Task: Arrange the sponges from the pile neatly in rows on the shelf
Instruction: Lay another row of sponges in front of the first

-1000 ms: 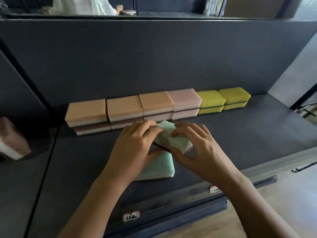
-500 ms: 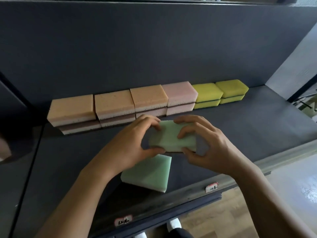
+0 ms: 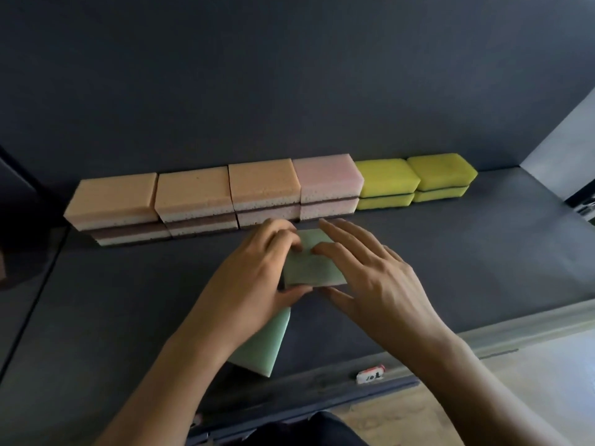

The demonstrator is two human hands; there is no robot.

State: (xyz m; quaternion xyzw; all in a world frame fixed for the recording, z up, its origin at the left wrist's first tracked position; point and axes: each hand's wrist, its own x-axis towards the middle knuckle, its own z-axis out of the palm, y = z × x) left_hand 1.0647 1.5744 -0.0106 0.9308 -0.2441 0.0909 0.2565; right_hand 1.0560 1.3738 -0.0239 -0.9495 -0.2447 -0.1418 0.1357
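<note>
A pale green sponge (image 3: 310, 268) sits just in front of the back row, held between both hands. My left hand (image 3: 254, 284) grips its left side, thumb at the near edge. My right hand (image 3: 376, 281) rests on its right side with fingers spread over the top and thumb at the near edge. A second green sponge (image 3: 267, 346) lies skewed on the dark shelf (image 3: 467, 252) under my left wrist, partly hidden. Along the back wall runs a two-high row: orange sponges (image 3: 193, 194), a pink stack (image 3: 326, 178) and yellow-green sponges (image 3: 415, 175).
The shelf's front lip carries a small white price label (image 3: 370, 374). A pale side panel (image 3: 560, 149) closes the shelf at the right. A vertical divider (image 3: 32, 304) bounds it at the left. Wooden floor shows below the front edge.
The held green sponge has moved away from me toward the back row and lower onto the shelf. The other green sponge stayed near the front edge.
</note>
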